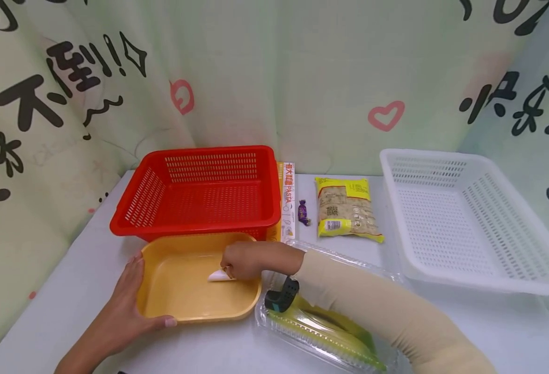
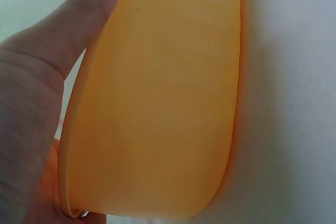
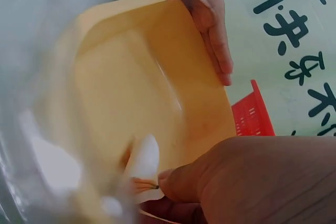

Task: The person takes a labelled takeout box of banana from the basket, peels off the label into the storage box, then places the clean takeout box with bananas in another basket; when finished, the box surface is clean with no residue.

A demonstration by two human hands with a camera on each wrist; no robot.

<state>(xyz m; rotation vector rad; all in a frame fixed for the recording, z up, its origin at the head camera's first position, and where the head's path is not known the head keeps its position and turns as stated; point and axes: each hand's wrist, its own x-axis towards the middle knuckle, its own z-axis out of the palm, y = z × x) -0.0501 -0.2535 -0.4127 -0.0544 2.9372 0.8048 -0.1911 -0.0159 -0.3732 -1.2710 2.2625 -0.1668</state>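
The yellow plastic basin [image 1: 176,291] is oblong with rounded corners; the left hand [image 1: 127,298] grips its left end. Inside its right end, the right hand [image 1: 245,259] pinches a white, round-tipped piece [image 1: 219,277] with orange marks. Behind the basin stands a red slotted basket [image 1: 232,195]; right of the basin, a sleeved forearm [image 1: 363,293] crosses a clear plastic container [image 1: 294,340]. White tabletop [image 1: 209,350] lies under the basin, pale green curtain [image 1: 284,93] beyond.

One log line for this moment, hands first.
left hand: grips yellow basin edge | right hand: pinches white item over basin | red basket: behind basin
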